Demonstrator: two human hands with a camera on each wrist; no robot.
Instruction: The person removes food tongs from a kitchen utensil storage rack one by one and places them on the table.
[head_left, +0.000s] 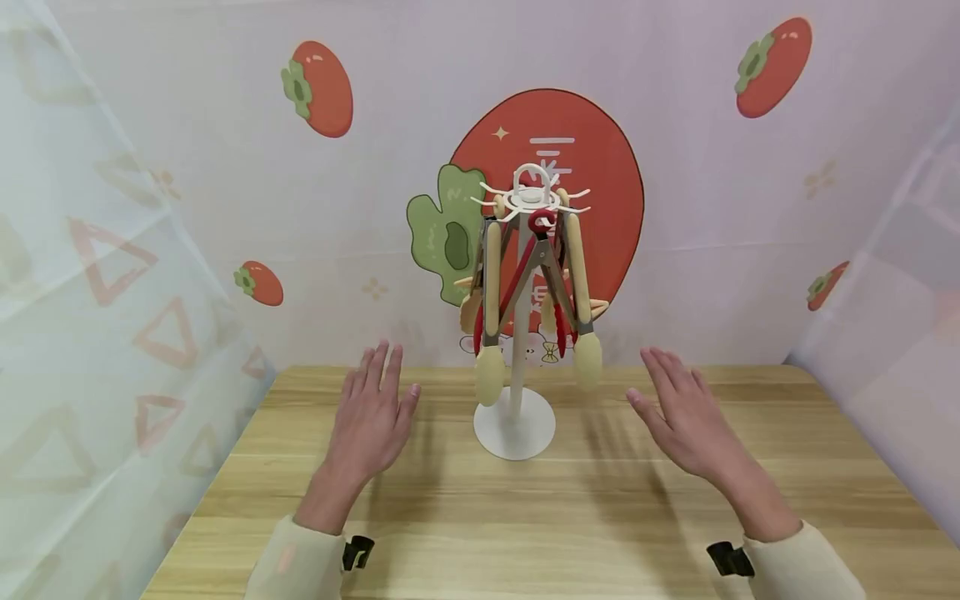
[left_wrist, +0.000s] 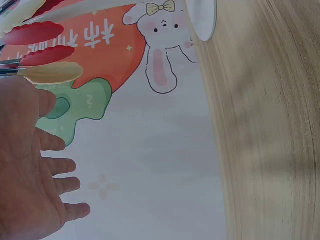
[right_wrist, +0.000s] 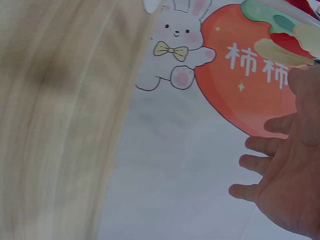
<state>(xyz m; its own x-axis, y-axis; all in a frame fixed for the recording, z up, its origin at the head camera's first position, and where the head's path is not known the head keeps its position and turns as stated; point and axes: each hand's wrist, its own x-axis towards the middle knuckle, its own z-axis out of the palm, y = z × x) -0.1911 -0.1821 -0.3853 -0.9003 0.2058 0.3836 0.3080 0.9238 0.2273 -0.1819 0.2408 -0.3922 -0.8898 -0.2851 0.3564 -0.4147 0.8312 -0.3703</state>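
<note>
A white rotating utensil stand with a round base and hooks at its top stands between my two hands. Several tongs hang from it: one pair with red handles at the front, others with cream handles and pale scoop-like tips. My left hand is held above the table left of the stand, its fingers straight and apart from everything. To the right of the stand, my right hand hovers likewise, fingers extended, holding nothing. Both palms show in the wrist views, with some tong tips beyond the left hand.
A wooden table lies beneath the hands and the stand. Behind it hangs a pale cloth printed with persimmons and a rabbit. More patterned cloth closes off the left side, and another sheet hangs on the right.
</note>
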